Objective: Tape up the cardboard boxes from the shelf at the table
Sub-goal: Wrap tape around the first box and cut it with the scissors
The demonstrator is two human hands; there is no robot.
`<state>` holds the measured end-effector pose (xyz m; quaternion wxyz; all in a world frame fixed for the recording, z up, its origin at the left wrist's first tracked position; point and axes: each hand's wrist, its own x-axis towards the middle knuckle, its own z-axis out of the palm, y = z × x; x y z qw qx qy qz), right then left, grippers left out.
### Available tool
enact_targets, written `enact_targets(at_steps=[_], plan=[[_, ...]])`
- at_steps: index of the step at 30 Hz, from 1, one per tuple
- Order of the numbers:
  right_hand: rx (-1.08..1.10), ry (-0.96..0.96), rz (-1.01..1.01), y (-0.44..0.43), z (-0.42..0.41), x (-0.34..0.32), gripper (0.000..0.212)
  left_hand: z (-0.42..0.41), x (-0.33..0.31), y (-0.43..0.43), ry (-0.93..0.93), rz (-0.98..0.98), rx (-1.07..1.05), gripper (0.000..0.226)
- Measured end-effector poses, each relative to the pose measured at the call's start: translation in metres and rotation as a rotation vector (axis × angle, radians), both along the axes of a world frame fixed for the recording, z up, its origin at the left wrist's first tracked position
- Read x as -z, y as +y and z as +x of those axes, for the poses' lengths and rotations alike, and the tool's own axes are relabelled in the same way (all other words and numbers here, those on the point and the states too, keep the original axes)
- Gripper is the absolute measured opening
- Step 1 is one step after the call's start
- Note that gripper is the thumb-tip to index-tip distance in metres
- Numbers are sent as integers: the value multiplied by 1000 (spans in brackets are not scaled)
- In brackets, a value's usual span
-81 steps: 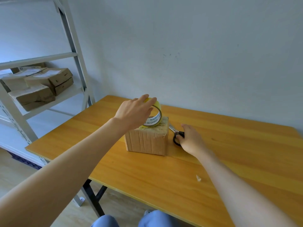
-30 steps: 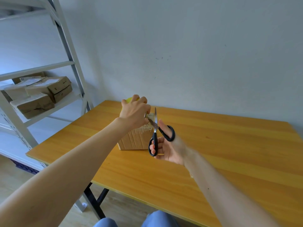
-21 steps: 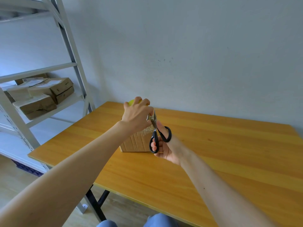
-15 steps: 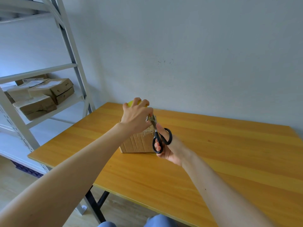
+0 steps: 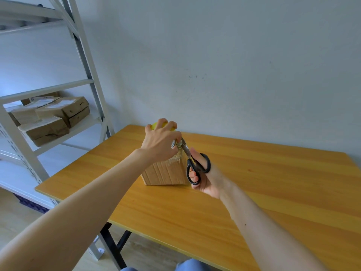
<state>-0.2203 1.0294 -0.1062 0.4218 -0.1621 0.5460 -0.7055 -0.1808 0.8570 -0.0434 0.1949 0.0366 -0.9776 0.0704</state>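
Note:
A small cardboard box (image 5: pixel 165 174) stands on the wooden table (image 5: pixel 254 182). Above the box, my left hand (image 5: pixel 161 142) grips a yellow roll of tape (image 5: pixel 155 125), mostly hidden by the fingers. A strip of clear tape (image 5: pixel 178 147) runs from the roll down to the box top. My right hand (image 5: pixel 203 178) holds black-handled scissors (image 5: pixel 195 165) with fingers through the loops. The blades point up and meet the tape strip just right of my left hand.
A white metal shelf (image 5: pixel 91 89) stands left of the table, with several cardboard boxes (image 5: pixel 58 112) stacked on one level. A plain wall runs behind the table. The table's near edge (image 5: pixel 175 245) lies just in front of my knees.
My right hand picked the scissors up off the table and raised them to the tape. My left hand lifted the roll off the box top. The blades have since closed onto the strip.

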Motion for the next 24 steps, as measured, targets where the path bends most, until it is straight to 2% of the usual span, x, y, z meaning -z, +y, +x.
enact_targets(at_steps=[5, 9, 13, 21, 24], plan=[[81, 9, 5, -4, 0, -5, 43, 0, 2, -5, 27, 11, -8, 22], [166, -53, 7, -1, -2, 5, 47, 2, 3, -11, 117, 108, -3, 17], [100, -1, 68, 0, -3, 6, 52, 6, 5, -22, 142, 385, -27, 13], [-4, 246, 268, -4, -5, 2, 66, 30, -5, -53, 204, 944, -211, 14], [-33, 313, 314, -3, -7, 2, 69, 43, -5, -74, 241, 1080, -255, 11]])
